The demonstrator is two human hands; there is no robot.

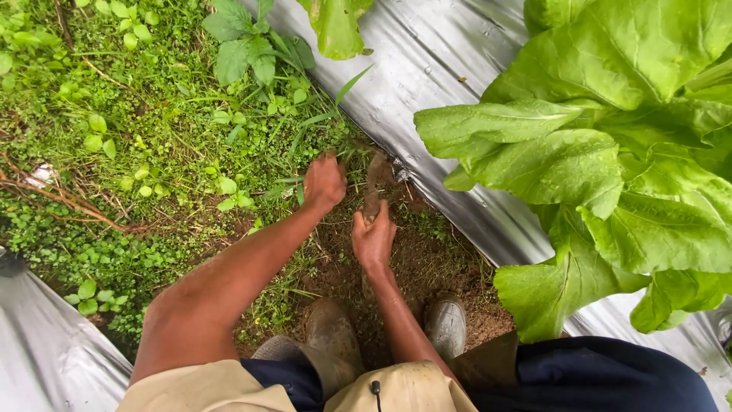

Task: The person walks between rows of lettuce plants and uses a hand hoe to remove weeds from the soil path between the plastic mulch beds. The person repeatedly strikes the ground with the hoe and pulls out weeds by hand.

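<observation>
Both our hands work the furrow beside the silver mulch sheet (427, 69): our right hand (373, 238) is closed round a soil-caked tool (374, 191), our left hand (324, 183) grips grass (305, 164). Bare soil (427, 267) lies nearer the sheet; weeds (137, 122) remain farther from it.

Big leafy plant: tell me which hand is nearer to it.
Right. The right hand, gripping a dirt-caked tool, is just left of the plant; the left hand is farther left, in the weeds.
</observation>
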